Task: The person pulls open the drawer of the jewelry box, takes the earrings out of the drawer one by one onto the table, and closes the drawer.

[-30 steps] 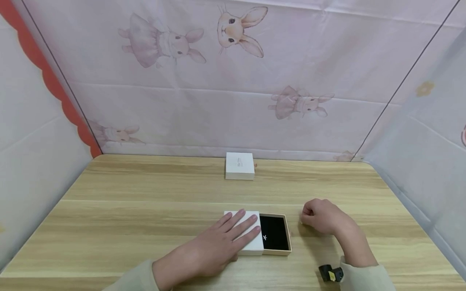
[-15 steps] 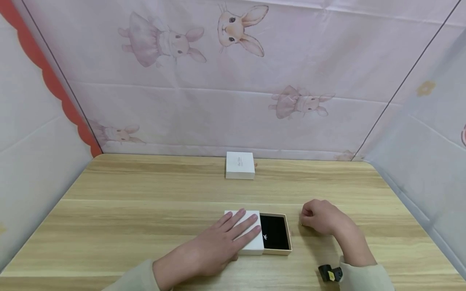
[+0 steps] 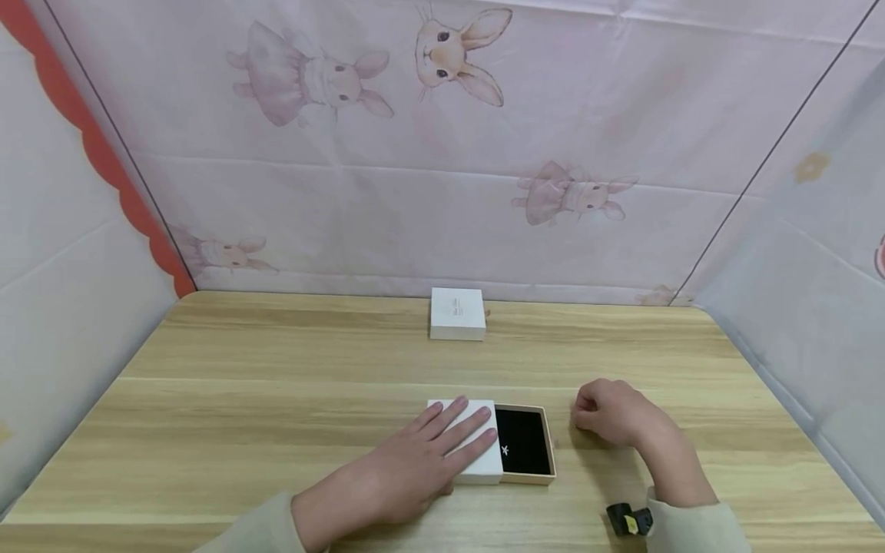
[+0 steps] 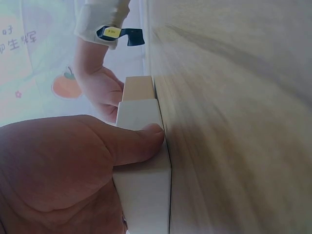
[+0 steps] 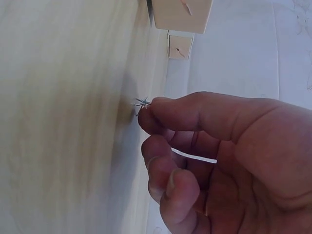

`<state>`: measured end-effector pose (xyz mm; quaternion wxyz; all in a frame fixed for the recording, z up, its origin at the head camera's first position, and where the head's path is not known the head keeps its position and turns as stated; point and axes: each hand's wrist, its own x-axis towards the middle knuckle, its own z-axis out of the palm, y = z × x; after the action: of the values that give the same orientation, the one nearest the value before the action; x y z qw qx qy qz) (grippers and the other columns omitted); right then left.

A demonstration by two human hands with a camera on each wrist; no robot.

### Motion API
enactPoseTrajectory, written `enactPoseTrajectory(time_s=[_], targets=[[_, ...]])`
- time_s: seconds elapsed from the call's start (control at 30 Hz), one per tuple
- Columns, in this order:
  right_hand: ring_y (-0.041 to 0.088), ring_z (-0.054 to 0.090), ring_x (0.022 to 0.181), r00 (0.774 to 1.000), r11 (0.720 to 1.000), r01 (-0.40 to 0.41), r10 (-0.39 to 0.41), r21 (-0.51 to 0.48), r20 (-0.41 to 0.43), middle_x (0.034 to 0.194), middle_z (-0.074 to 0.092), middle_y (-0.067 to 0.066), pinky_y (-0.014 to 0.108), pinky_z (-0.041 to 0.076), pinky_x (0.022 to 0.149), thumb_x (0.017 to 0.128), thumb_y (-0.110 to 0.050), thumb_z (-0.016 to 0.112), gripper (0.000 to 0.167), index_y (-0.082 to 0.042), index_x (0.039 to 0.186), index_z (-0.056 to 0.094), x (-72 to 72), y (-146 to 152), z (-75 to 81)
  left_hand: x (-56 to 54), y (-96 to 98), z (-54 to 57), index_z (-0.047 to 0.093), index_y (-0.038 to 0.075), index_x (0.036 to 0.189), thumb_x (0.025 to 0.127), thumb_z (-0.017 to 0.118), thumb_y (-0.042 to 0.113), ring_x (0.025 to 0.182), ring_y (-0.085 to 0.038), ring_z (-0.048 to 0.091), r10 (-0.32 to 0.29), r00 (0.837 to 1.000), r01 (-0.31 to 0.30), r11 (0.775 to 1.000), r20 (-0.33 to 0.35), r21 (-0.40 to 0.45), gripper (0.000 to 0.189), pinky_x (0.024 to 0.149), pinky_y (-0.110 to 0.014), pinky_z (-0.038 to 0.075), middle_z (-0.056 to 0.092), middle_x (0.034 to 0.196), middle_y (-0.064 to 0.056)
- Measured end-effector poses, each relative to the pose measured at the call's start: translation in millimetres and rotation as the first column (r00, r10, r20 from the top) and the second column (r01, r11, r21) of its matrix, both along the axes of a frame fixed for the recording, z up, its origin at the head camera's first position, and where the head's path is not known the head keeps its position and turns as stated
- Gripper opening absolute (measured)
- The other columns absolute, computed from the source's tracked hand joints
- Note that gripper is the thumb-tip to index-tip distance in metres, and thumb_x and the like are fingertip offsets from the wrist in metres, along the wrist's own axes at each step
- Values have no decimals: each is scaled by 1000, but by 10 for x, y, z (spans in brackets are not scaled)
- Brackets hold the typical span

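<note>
My left hand [image 3: 415, 465] lies over the white sleeve of a small jewelry box [image 3: 477, 472], fingers spread across its top. In the left wrist view, the thumb [image 4: 141, 144] is bent against the sleeve's side wall. The box's drawer [image 3: 527, 478] sticks out to the right, lined with a black pad [image 3: 525, 442]. A small white star-shaped piece [image 3: 505, 451] sits on that pad near the sleeve's edge. To the right of the box, my right hand [image 3: 611, 411] pinches a tiny silver star-shaped earring [image 5: 143, 103] between thumb and index finger, close over the table; its other fingers are curled.
Farther back on the wooden table [image 3: 276, 346] stands a second white box [image 3: 458, 313], closed, with a small tab on its right side. A black strap-like device [image 3: 629, 520] is at the right sleeve. Rabbit-printed cloth [image 3: 387, 207] encloses the table's back and sides.
</note>
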<state>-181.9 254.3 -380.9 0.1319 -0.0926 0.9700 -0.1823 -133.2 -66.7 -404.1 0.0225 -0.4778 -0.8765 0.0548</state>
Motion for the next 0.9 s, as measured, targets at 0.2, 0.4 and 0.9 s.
enactPoseTrajectory(time_s=[0.2, 0.4, 0.9], targets=[[16, 50, 67, 1000, 1000, 9, -9, 9, -25, 72, 57, -2, 32, 42, 61, 91, -14, 65, 10, -14, 81, 66, -11, 23, 7, 1, 0, -19, 15, 19, 162, 101, 56, 30, 154, -33, 14, -10, 1000, 10, 1000, -18, 5, 74, 121, -48, 24, 8, 169, -6], [16, 50, 67, 998, 1000, 10, -9, 10, -56, 74, 58, -2, 32, 42, 61, 93, -14, 62, 10, -15, 83, 67, -21, 40, 10, 10, -5, -32, 17, 17, 161, 101, 56, 30, 153, -33, 16, -17, 999, 17, 1000, -37, 7, 73, 121, -48, 25, 11, 168, -7], [10, 49, 63, 983, 996, -70, 61, -48, -171, 67, 55, -6, 30, 42, 61, 90, -15, 65, 9, -19, 82, 66, 52, -169, 163, 3, 9, -8, 13, 21, 162, 101, 56, 31, 154, -32, 13, 4, 1000, -4, 1000, 15, 0, 75, 122, -48, 24, 7, 169, -4]])
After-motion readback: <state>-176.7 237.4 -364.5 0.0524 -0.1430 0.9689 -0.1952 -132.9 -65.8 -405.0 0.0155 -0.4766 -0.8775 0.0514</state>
